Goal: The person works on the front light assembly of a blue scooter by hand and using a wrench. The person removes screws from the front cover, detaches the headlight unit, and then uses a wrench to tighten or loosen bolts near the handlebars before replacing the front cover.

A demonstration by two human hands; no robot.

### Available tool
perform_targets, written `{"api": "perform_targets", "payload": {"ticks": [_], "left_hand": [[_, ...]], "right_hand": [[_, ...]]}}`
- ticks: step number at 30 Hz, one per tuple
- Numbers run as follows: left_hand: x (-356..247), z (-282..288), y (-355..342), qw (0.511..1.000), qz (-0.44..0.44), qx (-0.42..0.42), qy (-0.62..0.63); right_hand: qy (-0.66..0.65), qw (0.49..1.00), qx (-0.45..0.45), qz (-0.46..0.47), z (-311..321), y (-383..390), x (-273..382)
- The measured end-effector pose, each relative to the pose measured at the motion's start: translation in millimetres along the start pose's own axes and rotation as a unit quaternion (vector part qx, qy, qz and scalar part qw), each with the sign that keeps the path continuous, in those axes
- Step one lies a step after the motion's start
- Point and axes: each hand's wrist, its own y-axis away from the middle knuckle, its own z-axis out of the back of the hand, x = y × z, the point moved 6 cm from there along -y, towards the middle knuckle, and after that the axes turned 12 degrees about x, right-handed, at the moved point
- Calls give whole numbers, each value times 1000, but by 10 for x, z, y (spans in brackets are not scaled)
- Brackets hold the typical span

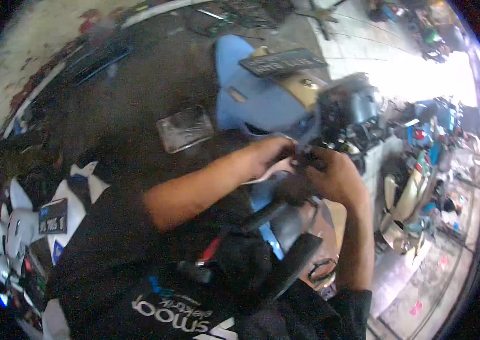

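My left hand (274, 154) and my right hand (332, 174) are close together over the steering area of a light blue motor scooter (265, 105). The fingers of both are curled in around something small and dark, blurred and mostly hidden, so its kind does not show. Just below the hands, black handlebar grips (295, 265) stick out toward me. A dark number plate (282, 62) is fixed at the scooter's far end, beside a beige panel (303, 89). Right of it sits a bulky dark part (353, 102), too blurred to name.
On the dark floor left of the scooter lies a shallow metal tray (186, 129). A white motorcycle (73, 207) stands at the left. Along the right side are cluttered parts and another cream-coloured vehicle body (413, 195). Pale floor tiles (353, 48) catch bright light at the far right.
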Motion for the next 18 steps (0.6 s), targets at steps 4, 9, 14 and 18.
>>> {"api": "perform_targets", "payload": {"ticks": [4,9,14,18], "left_hand": [[48,145,-64,998,6,-63,-9],[-36,-104,13,995,-11,-93,-17],[-80,-149,34,993,-9,-99,-59],[-68,-42,10,985,-42,-132,-99]], "right_hand": [[5,1000,18,-8,27,-16,36],[23,999,25,12,32,-72,53],[42,998,-45,32,52,-17,77],[57,994,-79,54,-13,22,27]]}}
